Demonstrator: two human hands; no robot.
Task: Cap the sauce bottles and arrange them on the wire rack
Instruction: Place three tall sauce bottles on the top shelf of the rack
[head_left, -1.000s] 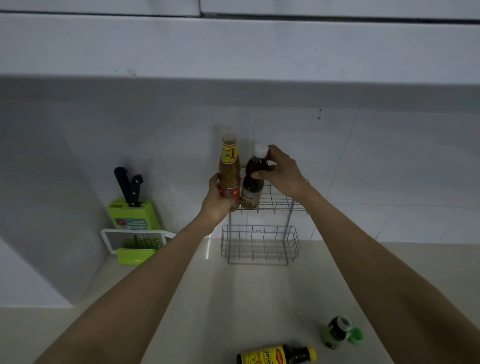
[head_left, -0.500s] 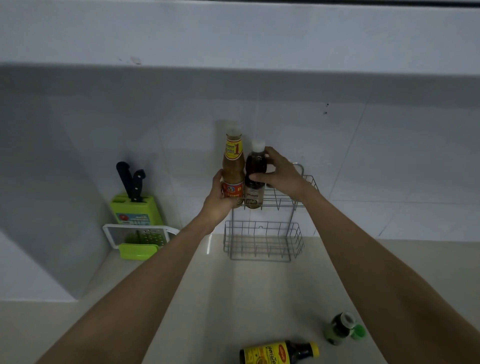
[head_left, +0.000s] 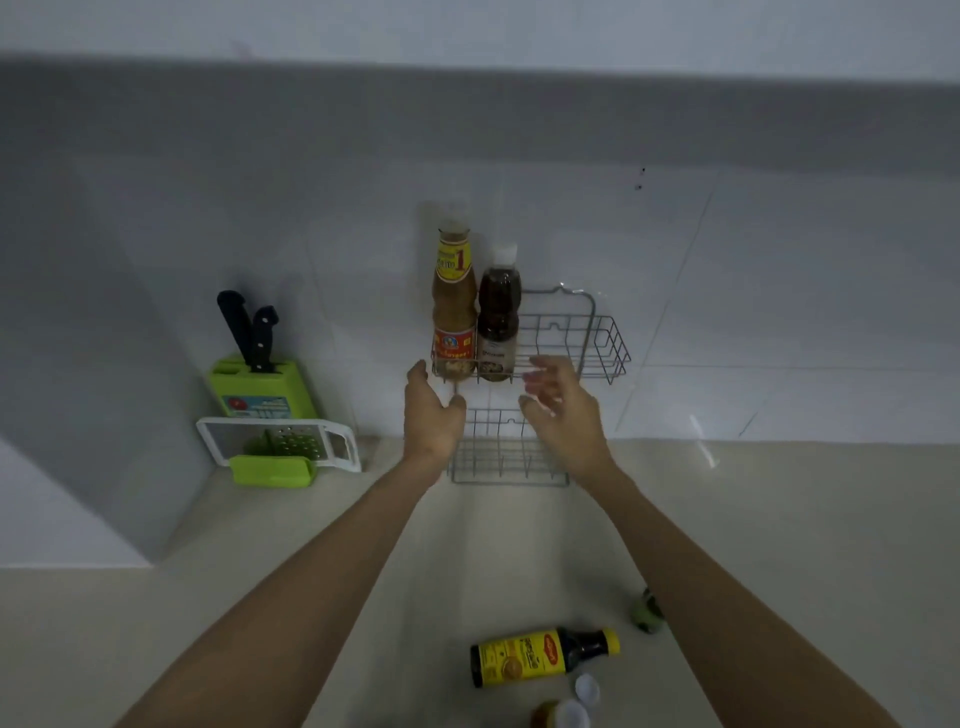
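A two-tier wire rack (head_left: 602, 343) stands against the tiled wall. At the left end of its upper basket stand a tall brown sauce bottle with a yellow neck label (head_left: 454, 306) and, touching its right side, a dark bottle with a white cap (head_left: 498, 317). My left hand (head_left: 432, 415) and my right hand (head_left: 558, 408) hover just below that basket, both open and empty. On the counter near me lie a dark bottle with yellow label and yellow cap (head_left: 540, 656) on its side, a loose white cap (head_left: 587, 690), a bottle top at the bottom edge (head_left: 561, 716) and a green-capped bottle (head_left: 647, 616) partly hidden by my right forearm.
A green knife block with two black-handled knives (head_left: 257, 384) stands in the left corner. A white grater with a green holder (head_left: 280, 449) leans in front of it. The rack's lower basket (head_left: 509, 467) rests on the beige counter.
Both hands have let go of the two bottles, which now stand in the upper basket, and have dropped below it. The view has tilted down, showing more of the counter.
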